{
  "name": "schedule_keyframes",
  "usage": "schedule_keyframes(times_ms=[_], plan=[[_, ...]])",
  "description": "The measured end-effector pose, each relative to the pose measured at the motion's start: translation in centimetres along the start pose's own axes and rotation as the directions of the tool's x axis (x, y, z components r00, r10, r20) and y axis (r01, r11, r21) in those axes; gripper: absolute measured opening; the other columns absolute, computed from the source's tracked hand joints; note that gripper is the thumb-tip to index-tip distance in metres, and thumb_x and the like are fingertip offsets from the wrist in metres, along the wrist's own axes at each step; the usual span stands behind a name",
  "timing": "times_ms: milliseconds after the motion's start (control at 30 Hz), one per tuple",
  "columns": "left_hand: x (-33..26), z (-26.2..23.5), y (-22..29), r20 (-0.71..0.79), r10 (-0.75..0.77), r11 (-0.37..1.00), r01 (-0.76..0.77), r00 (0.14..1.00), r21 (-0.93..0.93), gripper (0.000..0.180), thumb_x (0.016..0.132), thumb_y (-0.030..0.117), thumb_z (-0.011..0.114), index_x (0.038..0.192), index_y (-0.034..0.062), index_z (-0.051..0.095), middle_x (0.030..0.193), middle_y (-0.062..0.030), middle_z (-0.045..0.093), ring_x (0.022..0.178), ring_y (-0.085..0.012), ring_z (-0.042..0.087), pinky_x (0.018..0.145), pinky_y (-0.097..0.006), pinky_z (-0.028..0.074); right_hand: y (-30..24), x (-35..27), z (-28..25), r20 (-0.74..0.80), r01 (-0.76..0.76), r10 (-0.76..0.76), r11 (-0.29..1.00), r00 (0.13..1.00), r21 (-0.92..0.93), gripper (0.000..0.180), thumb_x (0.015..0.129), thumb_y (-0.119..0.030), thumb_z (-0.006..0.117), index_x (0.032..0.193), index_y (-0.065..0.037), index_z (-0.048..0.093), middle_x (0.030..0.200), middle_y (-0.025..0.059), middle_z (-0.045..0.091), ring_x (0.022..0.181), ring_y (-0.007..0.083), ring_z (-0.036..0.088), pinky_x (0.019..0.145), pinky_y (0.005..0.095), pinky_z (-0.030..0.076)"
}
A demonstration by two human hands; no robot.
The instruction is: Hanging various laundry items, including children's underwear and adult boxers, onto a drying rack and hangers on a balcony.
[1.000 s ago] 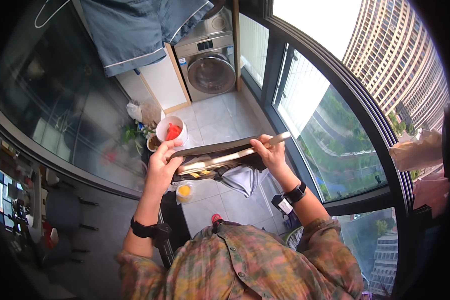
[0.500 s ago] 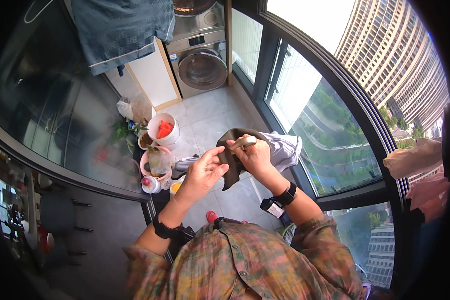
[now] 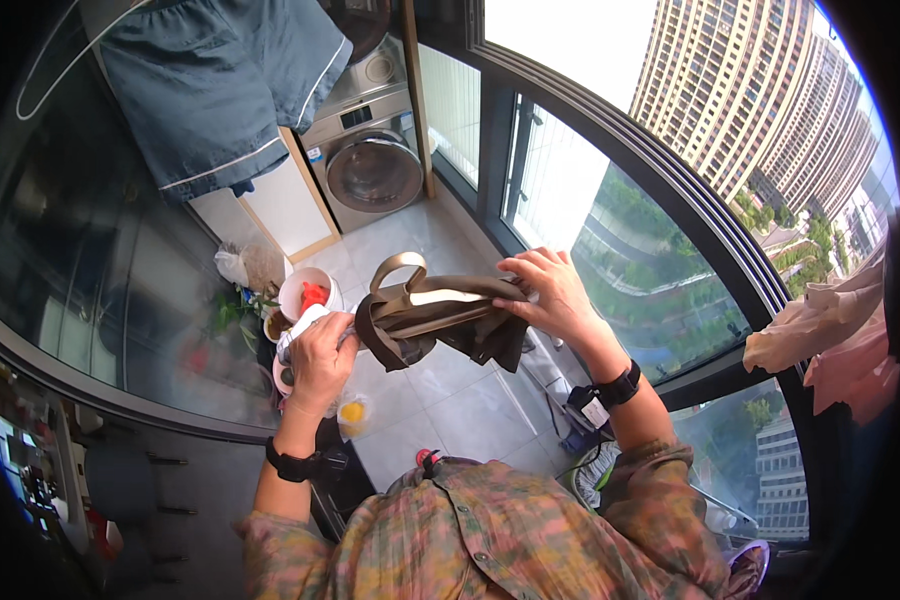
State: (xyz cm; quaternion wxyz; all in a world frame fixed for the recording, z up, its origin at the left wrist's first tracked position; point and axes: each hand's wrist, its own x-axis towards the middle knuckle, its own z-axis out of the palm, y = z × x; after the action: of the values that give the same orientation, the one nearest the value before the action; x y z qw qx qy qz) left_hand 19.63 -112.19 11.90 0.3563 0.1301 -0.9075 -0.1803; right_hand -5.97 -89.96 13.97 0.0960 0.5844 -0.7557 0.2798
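Between my hands hangs a dark brown cloth item, its upper edge spread into a long opening with a pale strip inside. A stiff lighter-brown strap loop stands up from it; the exact kind of item is unclear. My left hand is closed at its left end, fingers curled, with some whitish-grey cloth bunched beside the fingers. My right hand pinches the right end of the edge between thumb and fingers. Both wrists wear black bands.
Dark blue shorts hang at upper left, before a front-loading washer. On the tiled floor stand a white bucket with something red inside, and plants. Windows run along the right; pinkish cloths hang there.
My hands have moved apart, spreading the brown item between them. Its strap loop, earlier at my right hand, now stands free. Whitish-grey cloth no longer shows beside my right hand.
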Motion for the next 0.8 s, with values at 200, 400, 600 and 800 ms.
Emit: schedule_keyframes(times_ms=[200,400,600,800], plan=[[0.8,-1.1,-0.8,-0.05,-0.069,0.996,0.066,0.996,-0.065,0.012,0.079,0.009,0.065,0.088,0.0024,0.061,0.078,-0.0148,0.062,0.072,-0.0347,0.061,0.062,-0.039,0.046,2.3,-2.0,-0.9,-0.057,0.04,-0.011,0.844,0.998,0.535,0.034,0.084,-0.02,0.068,0.115,-0.007,0.063,0.093,0.0095,0.062,0.09,0.027,0.059,0.08,0.0367,0.046],[1.5,0.1,-0.4,-0.086,-0.068,0.988,0.055,0.994,-0.146,0.011,0.079,0.006,0.063,0.09,0.0024,0.061,0.075,-0.0141,0.062,0.07,-0.0328,0.063,0.061,-0.037,0.047,1.0,-0.8,-2.0,-0.155,0.305,-0.308,0.951,0.939,-0.041,0.039,0.073,-0.011,0.071,0.112,-0.014,0.064,0.077,0.0022,0.053,0.069,0.0213,0.054,0.064,0.035,0.042],[3.3,-1.0,0.2,-0.048,-0.092,0.973,0.079,0.995,-0.215,0.017,0.081,0.005,0.061,0.098,0.0014,0.061,0.083,-0.0147,0.064,0.077,-0.0299,0.065,0.068,-0.034,0.049,0.6,2.4,-4.0,-0.113,0.349,-0.365,0.926,0.924,-0.143,0.035,0.071,-0.014,0.071,0.106,-0.012,0.065,0.07,0.0025,0.05,0.062,0.02,0.054,0.052,0.0337,0.042],[8.0,-2.6,2.0,0.02,-0.009,0.836,0.019,1.0,-0.549,0.035,0.085,0.017,0.065,0.115,0.001,0.058,0.102,-0.005,0.064,0.096,-0.0147,0.058,0.088,-0.028,0.044,1.7,5.8,-4.2,-0.236,0.392,-0.452,0.882,0.86,-0.261,0.024,0.069,-0.013,0.072,0.09,-0.008,0.061,0.068,0.0037,0.05,0.06,0.021,0.053,0.051,0.0334,0.042]])
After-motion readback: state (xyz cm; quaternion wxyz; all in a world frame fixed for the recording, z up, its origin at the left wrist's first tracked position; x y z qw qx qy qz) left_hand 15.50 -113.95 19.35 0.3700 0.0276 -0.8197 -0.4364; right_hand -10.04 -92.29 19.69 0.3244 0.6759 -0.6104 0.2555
